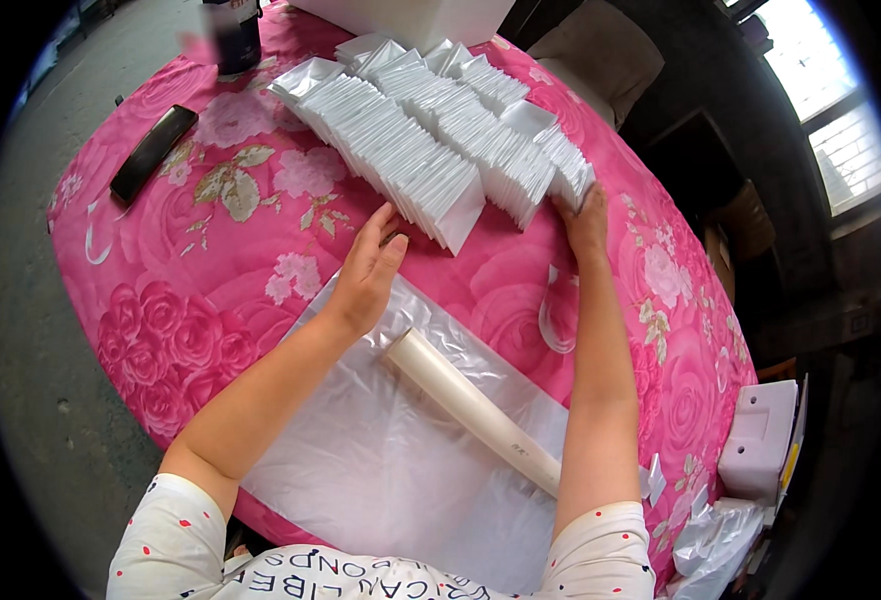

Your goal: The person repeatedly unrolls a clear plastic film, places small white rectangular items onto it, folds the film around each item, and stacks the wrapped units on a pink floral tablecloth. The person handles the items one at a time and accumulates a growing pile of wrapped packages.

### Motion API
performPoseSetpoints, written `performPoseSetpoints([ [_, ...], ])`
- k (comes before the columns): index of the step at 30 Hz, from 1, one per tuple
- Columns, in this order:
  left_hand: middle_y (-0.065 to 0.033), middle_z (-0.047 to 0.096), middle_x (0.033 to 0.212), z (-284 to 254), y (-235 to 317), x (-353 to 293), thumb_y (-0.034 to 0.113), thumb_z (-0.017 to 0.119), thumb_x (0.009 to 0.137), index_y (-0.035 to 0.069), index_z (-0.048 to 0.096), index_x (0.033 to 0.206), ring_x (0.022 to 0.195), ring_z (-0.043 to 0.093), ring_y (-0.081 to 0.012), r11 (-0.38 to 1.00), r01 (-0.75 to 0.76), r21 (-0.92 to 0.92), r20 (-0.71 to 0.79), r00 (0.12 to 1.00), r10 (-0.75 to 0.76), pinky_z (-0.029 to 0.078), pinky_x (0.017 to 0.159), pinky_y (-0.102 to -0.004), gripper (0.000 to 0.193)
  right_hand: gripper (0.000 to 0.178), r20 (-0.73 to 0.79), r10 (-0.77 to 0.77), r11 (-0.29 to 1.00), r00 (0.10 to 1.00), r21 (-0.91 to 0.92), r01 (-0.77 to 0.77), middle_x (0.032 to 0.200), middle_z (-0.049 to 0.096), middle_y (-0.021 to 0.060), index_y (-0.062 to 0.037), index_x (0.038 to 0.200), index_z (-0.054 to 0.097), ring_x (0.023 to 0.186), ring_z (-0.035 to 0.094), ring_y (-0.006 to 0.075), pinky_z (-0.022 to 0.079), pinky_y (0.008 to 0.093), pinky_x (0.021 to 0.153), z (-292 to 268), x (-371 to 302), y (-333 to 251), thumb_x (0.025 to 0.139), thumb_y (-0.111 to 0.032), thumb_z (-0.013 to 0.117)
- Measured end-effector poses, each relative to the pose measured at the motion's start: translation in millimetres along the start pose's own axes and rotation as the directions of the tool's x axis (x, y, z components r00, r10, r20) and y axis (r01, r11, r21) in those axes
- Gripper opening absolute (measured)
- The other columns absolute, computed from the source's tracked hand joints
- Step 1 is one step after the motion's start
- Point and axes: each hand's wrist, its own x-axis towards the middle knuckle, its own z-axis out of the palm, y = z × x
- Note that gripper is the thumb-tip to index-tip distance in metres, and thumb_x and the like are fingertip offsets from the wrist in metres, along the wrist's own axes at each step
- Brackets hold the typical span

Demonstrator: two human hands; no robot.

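Observation:
Several rows of thin white packets (391, 150), stood on edge and packed close, lie across the far middle of the table. My left hand (366, 275) is open beside the near end of the left row, its fingers stretched out and holding nothing. At the near end of the right row, my right hand (589, 218) is closed round the packets; its fingertips are partly hidden. Below my left hand, a large clear plastic sheet or bag (361, 440) is spread flat. A cream-coloured tube (476, 405) lies slantwise on it, between my forearms.
A pink flowered cloth (181, 310) covers the round table. A dark phone (154, 153) lies at the left, and a dark cup or bottle (236, 40) stands farther back. A white box (411, 15) is at the far edge. A pale plastic container (758, 440) sits at the right edge.

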Motion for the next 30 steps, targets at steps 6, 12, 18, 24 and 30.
performPoseSetpoints([
  [6,-0.0194,0.03,0.14,-3.1,-4.8,0.4,0.027,0.044,0.095,-0.005,0.022,0.138,0.129,0.031,-0.0288,1.0,-0.003,0.021,-0.006,1.0,0.003,0.026,0.106,-0.0363,0.058,0.096,0.08,0.046,0.999,0.996,-0.001,-0.046,0.131,0.038,0.0312,0.012,0.133,0.025,0.124,0.036,0.0407,0.032,0.0395,0.103,-20.7,-10.6,-2.0,0.07,-0.04,0.075],
  [12,-0.019,0.03,0.14,-0.9,-3.8,0.5,0.025,0.044,0.095,-0.005,0.022,0.138,0.129,0.032,-0.0285,1.0,0.005,0.006,0.0,1.0,-0.005,0.027,0.106,-0.036,0.057,0.09,0.007,0.047,0.998,0.999,0.039,-0.047,0.119,0.051,0.0284,0.0122,0.131,0.031,0.111,0.049,0.0393,0.04,0.04,0.094,-18.5,-11.1,11.0,0.071,-0.04,0.073],
  [18,-0.0184,0.031,0.14,-1.1,-1.4,-0.6,0.022,0.044,0.095,-0.005,0.022,0.138,0.129,0.033,-0.0276,1.0,0.015,-0.013,-0.024,1.0,-0.015,0.029,0.105,-0.0354,0.055,0.089,0.026,0.052,0.998,0.998,-0.029,-0.051,0.119,0.052,0.0271,0.0109,0.131,0.031,0.11,0.05,0.038,0.041,0.0393,0.093,-22.2,-18.7,0.7,0.073,-0.043,0.071],
  [24,-0.0182,0.035,0.137,1.3,-5.2,-1.0,0.02,0.043,0.095,-0.004,0.026,0.137,0.126,0.037,-0.0262,0.998,-0.005,-0.063,-0.034,0.999,0.003,0.032,0.103,-0.034,0.051,0.076,0.035,0.012,0.996,0.999,-0.085,-0.009,0.125,0.046,0.0287,0.0116,0.128,0.037,0.12,0.041,0.0382,0.033,0.041,0.101,-53.5,-54.7,-5.1,0.08,-0.042,0.065],
  [30,-0.0175,0.039,0.134,-8.0,-7.6,-4.5,0.018,0.045,0.094,0.0,0.031,0.136,0.122,0.041,-0.0247,0.981,-0.102,0.167,-0.053,0.992,0.112,0.037,0.098,-0.0336,0.048,0.059,0.422,-0.115,0.975,0.899,0.221,0.022,0.131,0.044,0.0228,0.002,0.127,0.044,0.126,0.036,0.0355,0.029,0.0395,0.105,-126.4,-181.5,-54.8,0.086,-0.036,0.059],
])
